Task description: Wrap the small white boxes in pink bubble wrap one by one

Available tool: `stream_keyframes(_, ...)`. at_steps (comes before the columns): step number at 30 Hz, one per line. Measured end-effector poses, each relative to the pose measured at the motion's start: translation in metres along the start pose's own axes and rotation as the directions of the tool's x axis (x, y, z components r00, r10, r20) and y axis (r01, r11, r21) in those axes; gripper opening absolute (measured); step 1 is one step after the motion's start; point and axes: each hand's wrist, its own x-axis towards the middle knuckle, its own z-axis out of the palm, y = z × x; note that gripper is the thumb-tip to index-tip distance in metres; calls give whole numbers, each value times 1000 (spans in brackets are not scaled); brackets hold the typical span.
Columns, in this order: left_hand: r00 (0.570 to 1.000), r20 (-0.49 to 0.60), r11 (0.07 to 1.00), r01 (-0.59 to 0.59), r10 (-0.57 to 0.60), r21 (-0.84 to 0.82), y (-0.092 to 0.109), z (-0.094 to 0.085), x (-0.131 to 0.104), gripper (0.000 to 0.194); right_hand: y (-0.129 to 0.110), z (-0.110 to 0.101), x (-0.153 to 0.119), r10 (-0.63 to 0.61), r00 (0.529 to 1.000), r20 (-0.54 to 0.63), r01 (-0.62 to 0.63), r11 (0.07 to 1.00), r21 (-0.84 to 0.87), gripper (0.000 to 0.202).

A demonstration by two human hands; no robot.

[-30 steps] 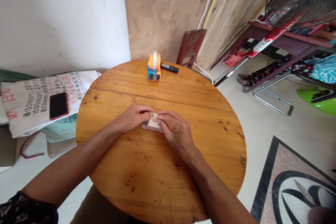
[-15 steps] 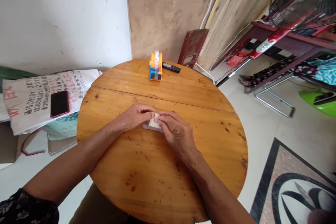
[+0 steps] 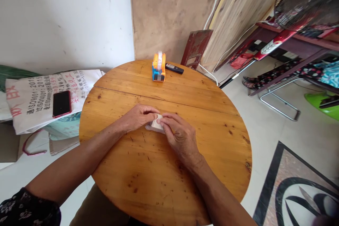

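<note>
A small white packet (image 3: 156,125) with a reddish mark on top lies at the middle of the round wooden table (image 3: 127,169). My left hand (image 3: 139,117) grips it from the left, thumb pressed on its upper side. From the right, my right hand (image 3: 180,135) closes on it with thumb and fingers. Fingers of both hands cover parts of the packet, so its full shape and contents are hidden.
An orange and blue tape dispenser (image 3: 159,66) stands at the table's far edge, with a black remote-like object (image 3: 174,69) beside it. To the left, a phone (image 3: 62,103) lies on white printed sacks (image 3: 82,77). A red-brown chair (image 3: 195,49) and a fan (image 3: 304,3) stand beyond.
Both hands keep hold of the white packet in nearly the same pose. The whole view has shifted slightly.
</note>
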Motion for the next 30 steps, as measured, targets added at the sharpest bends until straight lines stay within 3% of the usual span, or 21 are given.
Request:
stream_keyframes(18, 1000, -10, 1000, -10, 10, 5, 0, 0, 0, 29, 1, 3, 0, 0, 1000, 9, 0, 999, 41, 20)
stream_keyframes(30, 997, -23, 994, -74, 76, 85, -2, 1, -1, 27, 4, 2, 0, -41, 999, -20, 40, 997, -70, 17)
